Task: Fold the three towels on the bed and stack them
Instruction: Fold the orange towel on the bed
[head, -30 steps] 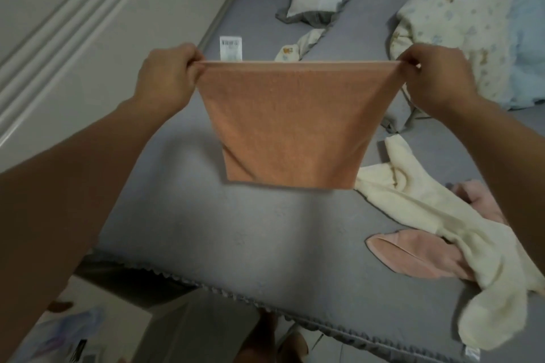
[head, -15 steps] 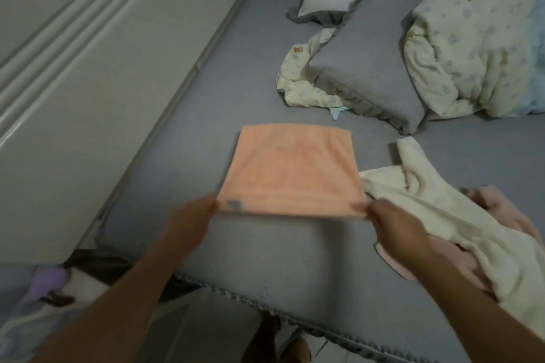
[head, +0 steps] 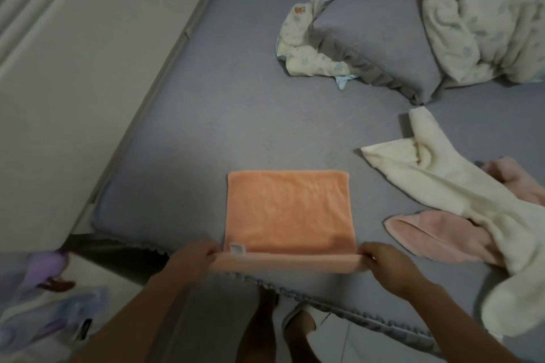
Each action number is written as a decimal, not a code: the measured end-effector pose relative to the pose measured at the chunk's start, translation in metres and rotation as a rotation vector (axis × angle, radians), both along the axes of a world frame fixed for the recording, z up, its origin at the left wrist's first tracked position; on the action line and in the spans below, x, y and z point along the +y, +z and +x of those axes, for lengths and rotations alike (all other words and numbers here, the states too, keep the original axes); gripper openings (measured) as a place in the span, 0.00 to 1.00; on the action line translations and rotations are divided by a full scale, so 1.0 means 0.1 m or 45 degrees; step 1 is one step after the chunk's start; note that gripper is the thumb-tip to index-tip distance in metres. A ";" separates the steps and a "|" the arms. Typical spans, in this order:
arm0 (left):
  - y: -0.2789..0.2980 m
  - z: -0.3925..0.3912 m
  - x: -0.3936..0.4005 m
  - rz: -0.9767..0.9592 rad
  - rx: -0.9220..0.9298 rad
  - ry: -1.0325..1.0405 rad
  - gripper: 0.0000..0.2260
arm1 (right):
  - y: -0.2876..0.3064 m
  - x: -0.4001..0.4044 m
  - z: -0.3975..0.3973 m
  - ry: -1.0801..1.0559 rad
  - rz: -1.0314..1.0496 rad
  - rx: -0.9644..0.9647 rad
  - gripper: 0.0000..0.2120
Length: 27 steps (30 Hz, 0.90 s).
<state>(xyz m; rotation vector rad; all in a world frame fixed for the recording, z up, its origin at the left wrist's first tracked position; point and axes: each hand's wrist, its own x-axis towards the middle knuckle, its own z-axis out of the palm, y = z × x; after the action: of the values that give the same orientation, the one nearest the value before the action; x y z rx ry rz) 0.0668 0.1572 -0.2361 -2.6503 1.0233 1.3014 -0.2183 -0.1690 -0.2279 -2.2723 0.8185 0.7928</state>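
Near the front edge of the bed (head: 236,132), the orange towel (head: 287,211) lay flat on the grey sheet. A moment before, it had hung in the air from both hands, stretched wide. Half a second before, it was coming down onto the bed. Now most of it rested on the sheet, and only the near edge was lifted up in a little roll. The left hand (head: 193,259) pinched the near left corner, just beside the small white tag (head: 237,249). The right hand (head: 383,259) pinched the near right corner. The fingers on both hands were curled tight around the cloth, with no gaps between them. This looked like the start of the next fold, with the near edge likely going over toward the far edge. The cream towel (head: 442,186) lay in a messy heap to the right, well apart from the orange one. The pink towel (head: 427,239) lay partly under the cream one, also not folded. So the job seemed only a little way done, with one towel half folded, two more to do, and no stack made yet.
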 end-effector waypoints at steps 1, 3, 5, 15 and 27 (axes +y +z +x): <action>-0.03 0.10 -0.07 -0.044 -0.043 0.052 0.09 | 0.02 -0.07 0.11 -0.017 -0.012 -0.037 0.10; -0.08 0.29 -0.23 -0.127 -0.100 0.184 0.08 | 0.02 -0.23 0.35 -0.062 -0.046 -0.126 0.08; -0.16 0.48 -0.42 -0.224 -0.127 0.278 0.08 | -0.03 -0.42 0.60 -0.094 -0.120 -0.190 0.09; -1.20 1.21 -1.19 -0.422 -0.131 0.700 0.06 | -1.10 -0.88 1.48 -0.741 -0.262 -0.326 0.13; -1.26 1.10 -1.26 -0.461 0.165 1.121 0.09 | -1.31 -0.31 1.23 -1.223 -0.143 -0.103 0.19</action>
<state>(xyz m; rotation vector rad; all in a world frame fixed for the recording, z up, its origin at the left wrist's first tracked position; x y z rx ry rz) 0.1768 0.0316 -0.3623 -3.5236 0.0181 1.4988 -0.0957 -0.1999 -0.3588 -1.6487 1.7262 0.1985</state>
